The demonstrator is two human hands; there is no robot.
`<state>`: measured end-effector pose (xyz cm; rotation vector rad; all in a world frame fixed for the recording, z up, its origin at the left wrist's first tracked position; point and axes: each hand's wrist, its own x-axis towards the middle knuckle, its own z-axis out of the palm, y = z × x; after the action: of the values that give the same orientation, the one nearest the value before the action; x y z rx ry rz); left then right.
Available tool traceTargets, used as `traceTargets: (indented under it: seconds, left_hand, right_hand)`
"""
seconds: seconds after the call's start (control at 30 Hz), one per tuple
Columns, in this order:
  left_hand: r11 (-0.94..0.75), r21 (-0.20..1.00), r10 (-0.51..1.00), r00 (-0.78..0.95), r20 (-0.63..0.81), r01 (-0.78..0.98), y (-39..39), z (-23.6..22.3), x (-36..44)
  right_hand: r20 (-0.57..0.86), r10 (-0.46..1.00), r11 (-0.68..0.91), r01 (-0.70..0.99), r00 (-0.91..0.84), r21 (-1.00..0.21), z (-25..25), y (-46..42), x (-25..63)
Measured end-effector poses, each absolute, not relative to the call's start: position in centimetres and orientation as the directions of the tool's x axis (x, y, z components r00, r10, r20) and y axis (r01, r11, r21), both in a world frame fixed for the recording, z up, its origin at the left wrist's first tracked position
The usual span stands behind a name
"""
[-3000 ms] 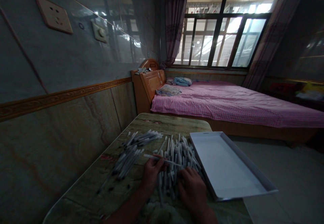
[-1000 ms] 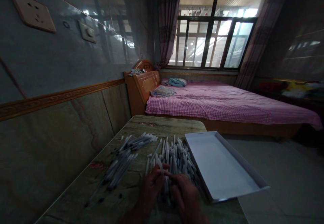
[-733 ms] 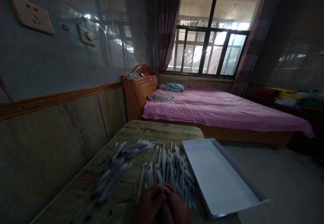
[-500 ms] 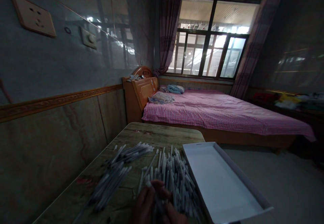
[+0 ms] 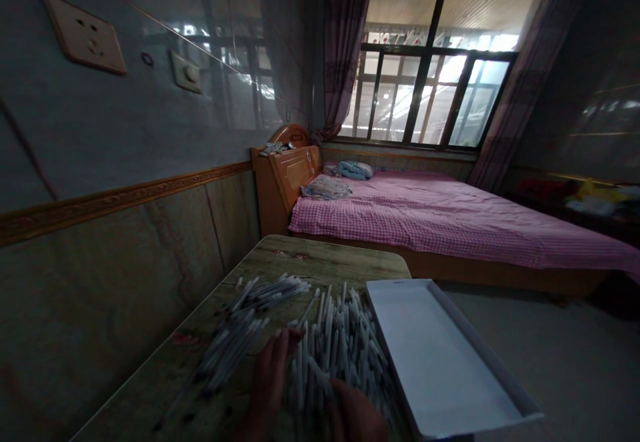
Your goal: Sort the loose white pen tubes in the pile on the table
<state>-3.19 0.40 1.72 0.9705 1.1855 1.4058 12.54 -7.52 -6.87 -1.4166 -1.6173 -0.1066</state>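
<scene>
White pens point(image 5: 327, 335), too dense to count singly: one heap point(image 5: 353, 349) lower centre, two bundles point(image 5: 233, 345) lower left.
Left hand point(image 5: 270, 369) between, fingers extended; right hand point(image 5: 356, 415) at heap's near end, hold indeterminable through blur. One white tray point(image 5: 445, 362), lower right.

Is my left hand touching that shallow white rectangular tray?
Apart. The head view shows slender whitish pen-like sticks lying between your left hand and the shallow white tray.
</scene>
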Motion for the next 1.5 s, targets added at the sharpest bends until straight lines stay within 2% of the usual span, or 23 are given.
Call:
traceTargets:
  seconds: [0.13,0.27,0.4,0.5,0.63,0.87,0.93,1.07,1.2,1.27,1.5]
  left_hand:
    - [-0.098,0.991,0.987,-0.115,0.109,0.090,1.7,0.6,-4.0]
    - [-0.181,0.923,0.980,-0.016,0.198,0.341,2.1,-0.8,-4.5]
    - [-0.260,0.659,0.963,0.143,0.227,0.706,1.6,-2.1,-5.7]
    - [-0.296,0.490,0.951,0.205,0.231,0.820,1.1,-3.3,-6.4]
    - [-0.337,0.394,0.931,0.243,0.271,0.855,0.9,-4.8,-5.9]
    - [-0.364,0.387,0.915,0.248,0.318,0.847,0.6,-4.5,-2.9]
    - [-0.345,0.400,0.929,0.247,0.277,0.849,0.5,-3.9,-2.3]
    - [-0.321,0.448,0.945,0.253,0.206,0.835,0.4,-2.7,-1.2]
    - [-0.302,0.490,0.952,0.281,0.119,0.818,0.5,-1.4,-0.1]
    - [-0.310,0.498,0.948,0.300,0.103,0.810,0.7,-0.8,0.4]
    - [-0.331,0.527,0.939,0.328,0.103,0.783,2.3,-0.2,2.0]
  right_hand:
    - [0.649,0.741,0.246,0.832,0.170,-0.498,-4.8,-7.4,14.4]
    - [0.647,0.696,0.083,0.860,0.311,-0.504,-3.7,-7.1,15.7]
    - [0.636,0.713,0.067,0.874,0.295,-0.481,-2.9,-7.4,16.2]
    - [0.643,0.712,0.069,0.883,0.283,-0.465,-2.4,-7.7,16.2]
    - [0.660,0.717,0.084,0.913,0.222,-0.399,-2.1,-8.0,15.8]
    - [0.678,0.734,0.143,0.965,0.046,-0.220,-1.0,-8.6,16.5]
    - [0.666,0.744,0.114,0.973,0.051,-0.202,-0.5,-8.7,17.7]
    - [0.616,0.767,-0.057,0.975,0.181,-0.216,-0.9,-9.1,20.6]
    - [0.355,0.902,-0.165,0.957,0.244,-0.237,-2.3,-9.8,21.3]
    - [0.281,0.929,-0.188,0.959,0.243,-0.211,-2.8,-10.0,20.8]
    - [0.337,0.907,-0.243,0.967,0.253,-0.073,-3.6,-9.9,19.6]
